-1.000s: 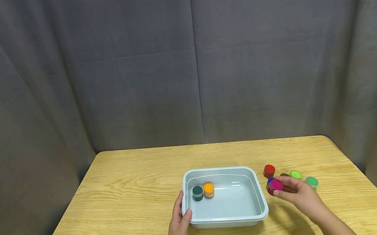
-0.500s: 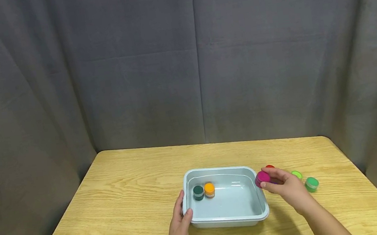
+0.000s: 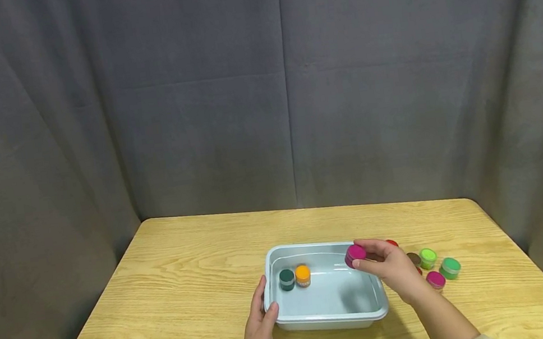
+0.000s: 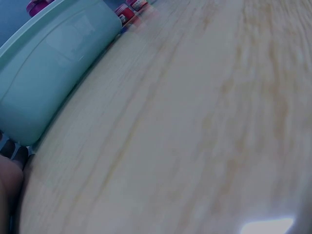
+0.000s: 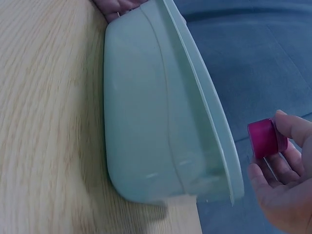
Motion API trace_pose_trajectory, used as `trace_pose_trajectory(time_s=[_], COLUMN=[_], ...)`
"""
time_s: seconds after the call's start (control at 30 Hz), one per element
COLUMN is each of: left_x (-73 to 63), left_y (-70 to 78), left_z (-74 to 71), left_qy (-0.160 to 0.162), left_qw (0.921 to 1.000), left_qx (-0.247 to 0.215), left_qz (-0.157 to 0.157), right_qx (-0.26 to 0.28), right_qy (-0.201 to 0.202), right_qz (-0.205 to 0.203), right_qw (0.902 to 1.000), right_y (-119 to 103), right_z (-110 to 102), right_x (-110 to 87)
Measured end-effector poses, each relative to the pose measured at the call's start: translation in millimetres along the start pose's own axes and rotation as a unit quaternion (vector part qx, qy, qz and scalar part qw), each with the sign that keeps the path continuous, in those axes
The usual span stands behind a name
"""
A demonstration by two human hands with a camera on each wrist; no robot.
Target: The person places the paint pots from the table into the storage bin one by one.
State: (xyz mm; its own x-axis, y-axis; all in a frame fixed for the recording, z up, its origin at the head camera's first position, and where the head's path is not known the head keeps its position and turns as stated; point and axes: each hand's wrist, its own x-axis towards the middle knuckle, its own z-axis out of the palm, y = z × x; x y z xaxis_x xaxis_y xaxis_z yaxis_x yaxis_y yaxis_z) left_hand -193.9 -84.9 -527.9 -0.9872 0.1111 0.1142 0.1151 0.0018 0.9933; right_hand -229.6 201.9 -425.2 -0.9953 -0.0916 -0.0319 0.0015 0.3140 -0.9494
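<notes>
My right hand [image 3: 390, 265] pinches a small paint jar with a magenta lid [image 3: 355, 254] between thumb and fingers. It holds the jar in the air over the right part of a pale blue plastic tub [image 3: 330, 318]. In the right wrist view the same magenta jar [image 5: 263, 139] shows beyond the tub's rim. On the tub's left side my left hand [image 3: 258, 329] grips the rim, thumb over the near-left corner and fingers along the outer wall. Inside the tub, a dark green jar [image 3: 287, 279] and an orange jar [image 3: 302, 276] stand side by side at the left.
Right of the tub, several jars stand on the wooden table [image 3: 190, 292]: lime green [image 3: 427, 258], green [image 3: 450, 267], another magenta [image 3: 436, 280] and brown [image 3: 413, 259]. A red one [image 3: 392, 243] is partly hidden by my right hand. Grey curtains [image 3: 204, 115] surround the table.
My right hand has carried the magenta jar leftward from the group of jars, across the tub's right rim, to above its inside. The left hand stays on the tub.
</notes>
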Motion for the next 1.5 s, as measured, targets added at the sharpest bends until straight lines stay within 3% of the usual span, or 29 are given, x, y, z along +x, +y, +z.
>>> trace_pose_trajectory(time_s=[0.43,1.1,1.5], left_x=[0.1,0.1,-0.3], left_y=[-0.4,-0.9,1.0], left_z=[0.1,0.0,0.5], left_qy=[0.000,0.003,0.008], left_qw=[1.0000,1.0000,0.9999], left_qx=[-0.005,0.000,0.010], left_qz=[0.003,0.003,0.000], right_qx=[-0.016,-0.012,-0.079], right_qy=[0.014,0.036,0.027], right_qz=[0.025,0.052,0.072], right_qw=[0.9995,0.9979,0.9939], right_y=[-8.7,5.8,15.1], right_z=[27.5,63.8,73.9], right_x=[15.1,41.1,49.9])
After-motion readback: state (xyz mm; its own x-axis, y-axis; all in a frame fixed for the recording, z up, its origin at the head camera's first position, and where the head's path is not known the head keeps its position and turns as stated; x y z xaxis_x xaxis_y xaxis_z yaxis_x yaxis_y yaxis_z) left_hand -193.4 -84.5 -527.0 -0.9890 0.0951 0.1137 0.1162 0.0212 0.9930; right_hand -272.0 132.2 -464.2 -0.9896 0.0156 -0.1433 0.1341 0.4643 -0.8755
